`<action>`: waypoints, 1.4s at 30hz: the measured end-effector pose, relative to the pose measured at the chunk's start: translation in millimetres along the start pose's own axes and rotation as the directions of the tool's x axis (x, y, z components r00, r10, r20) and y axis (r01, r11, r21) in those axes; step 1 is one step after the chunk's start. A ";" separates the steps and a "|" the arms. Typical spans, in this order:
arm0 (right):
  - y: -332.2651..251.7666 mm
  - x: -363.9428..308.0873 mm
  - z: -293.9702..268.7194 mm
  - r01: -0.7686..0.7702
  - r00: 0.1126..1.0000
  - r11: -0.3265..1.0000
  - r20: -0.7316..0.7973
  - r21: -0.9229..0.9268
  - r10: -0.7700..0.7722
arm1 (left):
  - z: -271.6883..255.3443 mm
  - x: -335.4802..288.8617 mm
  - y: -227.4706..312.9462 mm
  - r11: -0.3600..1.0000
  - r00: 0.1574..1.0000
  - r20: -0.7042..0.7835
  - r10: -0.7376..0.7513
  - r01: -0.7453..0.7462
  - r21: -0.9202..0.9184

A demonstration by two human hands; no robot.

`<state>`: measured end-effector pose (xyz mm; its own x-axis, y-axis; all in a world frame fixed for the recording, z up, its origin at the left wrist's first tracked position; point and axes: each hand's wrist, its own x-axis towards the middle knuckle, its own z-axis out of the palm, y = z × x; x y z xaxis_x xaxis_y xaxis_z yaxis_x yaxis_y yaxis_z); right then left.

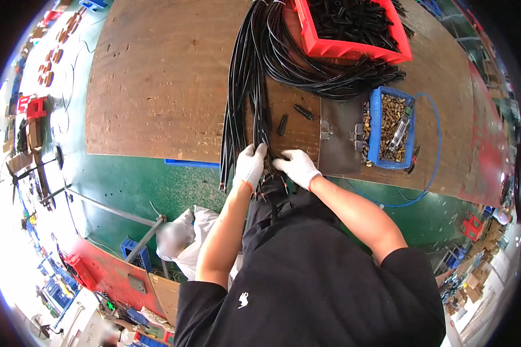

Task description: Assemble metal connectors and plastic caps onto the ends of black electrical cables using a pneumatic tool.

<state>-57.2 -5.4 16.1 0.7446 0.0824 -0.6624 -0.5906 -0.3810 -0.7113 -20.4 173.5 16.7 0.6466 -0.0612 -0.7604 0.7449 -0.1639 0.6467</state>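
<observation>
- A left hand (pixel 250 166) in a white knit glove with an orange cuff is curled around strands of a long bundle of thin, glossy black cables (pixel 241 92), near their lower ends.
- A right hand (pixel 298 167) in a matching glove reaches in from the other side, its fingertips among the same ends; whether they pinch a strand or only touch, I cannot tell.
- The cables lie along a brown wooden table (pixel 156 92) and hang past its near edge, by the wearer's body. Strands left of the left hand hang loose; a slack grip could let them slide off or tangle.
- Fine coloured wire tips (pixel 260 195) show below the hands; rubbing on clothing or catching in the glove knit could bend or fray them.
- Two short black plastic cylinders (pixel 282 124) lie loose beside the bundle; a sideways sweep of the cables could roll them away.
- A red plastic bin (pixel 314 45) of black tubular parts (pixel 353 23) stands by the curved cables; a hard tug on a snagged strand could jostle it.
- A blue plastic bin (pixel 375 130) of brass-coloured fittings (pixel 392 113) sits at the right, a thin blue hose (pixel 437 144) looping beside it; an arm hooking that loop could drag things along.
</observation>
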 end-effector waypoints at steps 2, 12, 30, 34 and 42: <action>-18.8 26.7 4.0 0.051 0.996 0.995 -0.073 -0.088 -0.058 | -11.6 0.2 1.5 0.999 0.999 0.032 -0.023 0.024 -0.026; -47.9 103.6 -2.4 -0.136 0.973 0.819 -0.080 0.557 0.216 | -39.0 -3.2 15.6 0.957 0.985 0.145 -0.093 0.129 -0.261; 15.6 -60.2 -41.9 0.019 0.978 0.986 0.209 -0.167 0.017 | -0.7 16.1 2.2 0.995 0.967 0.245 -0.068 0.083 -0.048; 32.9 -69.9 -49.5 0.063 0.977 0.945 0.212 -0.321 0.007 | 5.6 6.6 4.7 0.945 0.952 0.299 -0.061 0.151 -0.289; 38.8 -87.0 -66.0 0.116 0.959 0.892 0.282 -0.438 0.013 | 17.4 0.2 -2.0 0.882 0.974 0.227 0.011 0.098 -0.461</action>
<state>-124.4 -88.2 61.7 0.6192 0.3335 -0.7109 -0.3037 -0.7332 -0.6084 -24.6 156.7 14.2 0.6005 -0.2850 -0.7471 0.7959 0.3032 0.5241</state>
